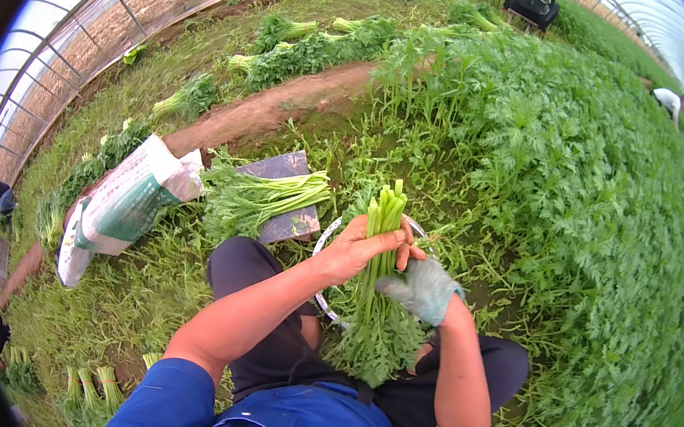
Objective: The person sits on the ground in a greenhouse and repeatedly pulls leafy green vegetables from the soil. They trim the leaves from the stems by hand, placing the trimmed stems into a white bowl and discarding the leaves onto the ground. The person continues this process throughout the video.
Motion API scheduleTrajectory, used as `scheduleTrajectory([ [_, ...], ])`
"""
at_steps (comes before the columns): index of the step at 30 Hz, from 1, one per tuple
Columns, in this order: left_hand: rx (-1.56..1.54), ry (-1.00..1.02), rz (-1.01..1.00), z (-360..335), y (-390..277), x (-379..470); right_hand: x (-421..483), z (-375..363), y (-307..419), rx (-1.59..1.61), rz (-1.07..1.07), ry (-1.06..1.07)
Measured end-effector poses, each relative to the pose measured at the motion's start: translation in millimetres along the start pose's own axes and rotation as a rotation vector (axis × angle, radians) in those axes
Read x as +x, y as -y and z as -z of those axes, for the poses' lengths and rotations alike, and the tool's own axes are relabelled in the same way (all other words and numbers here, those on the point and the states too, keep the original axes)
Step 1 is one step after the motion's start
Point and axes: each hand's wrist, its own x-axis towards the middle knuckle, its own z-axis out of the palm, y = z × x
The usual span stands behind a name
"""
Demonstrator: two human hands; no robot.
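My bare left hand [370, 247] is wrapped around a bunch of leafy green stalks [391, 201], cut ends up and leaves hanging between my knees. On my right hand [425, 289] is a pale, greyish-green work glove. It is blurred and lies against the right side of the bunch; whether its fingers grip the stalks is unclear. Behind the bunch shows part of a white ring-shaped rim [330, 237], mostly hidden by my hands and the leaves. To the left, loose cut stalks [284, 197] lie across a dark flat board [290, 228].
A white and green printed sack [128, 202] lies left of the board. Tied bundles [91, 384] rest at lower left, more bundles [290, 30] beyond the dirt strip. Dense standing greens [549, 174] fill the right. Other people [668, 102] bend at the edges of this plastic greenhouse.
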Motion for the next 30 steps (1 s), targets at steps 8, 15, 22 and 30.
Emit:
scheduleTrajectory([
  [8, 0.168, 0.042, -0.045, -2, -12, -7, -23, 71, 77, -0.031, 0.491, -0.546],
  [15, 0.325, 0.022, -0.109, 11, 13, -14, -14, 42, 114, -0.67, 0.48, -0.461],
  [22, 0.266, -0.158, -0.17, 8, 46, -16, -8, 12, 92, -0.539, 0.494, -0.332],
  [30, 0.022, -0.475, 0.064, 10, 7, -18, 4, -72, 28, 0.131, 0.026, -0.289],
])
